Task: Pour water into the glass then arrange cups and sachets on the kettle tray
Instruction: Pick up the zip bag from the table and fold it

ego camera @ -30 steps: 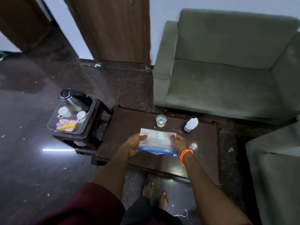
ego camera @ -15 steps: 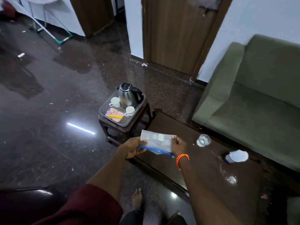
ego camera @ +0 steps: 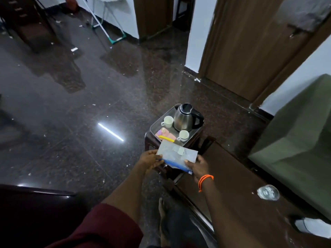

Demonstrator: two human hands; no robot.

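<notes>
Head view: the camera looks down over both forearms at a dark room.
Floor: polished dark stone (ego camera: 75, 108), glossy, mirroring a bright strip of light and scattered with pale specks.
Room: a brown wooden door (ego camera: 250, 51) stands in a white wall at upper right; a green sofa (ego camera: 295, 149) runs along the right edge.
Stool: a small dark stool (ego camera: 152, 140) beside the end of the table carries the kettle tray (ego camera: 155, 124) — grey, with a raised rim.
On the tray: a steel kettle (ego camera: 186, 119) with a black handle at the far side; one white cup (ego camera: 168, 121) just left of it, a second white cup (ego camera: 183, 135) in front of it; pink and yellow sachets (ego camera: 165, 136) at the near left.
Pouch: a clear zip pouch (ego camera: 177, 156) with a blue seal strip is held level above the near edge of the tray, small pale packets showing inside.
Left hand: the left hand (ego camera: 152, 161) pinches the pouch's left end, thumb on top.
Right hand: the right hand (ego camera: 198, 166) — an orange bead band at its wrist — grips the pouch's right end, thumb on top.
Table: a low dark wooden table (ego camera: 232, 176) stretches to the right; the glass (ego camera: 268, 192), with water in it, stands well apart from the tray.
Lower right: a dark-and-white object lies on the table, too blurred to name.
</notes>
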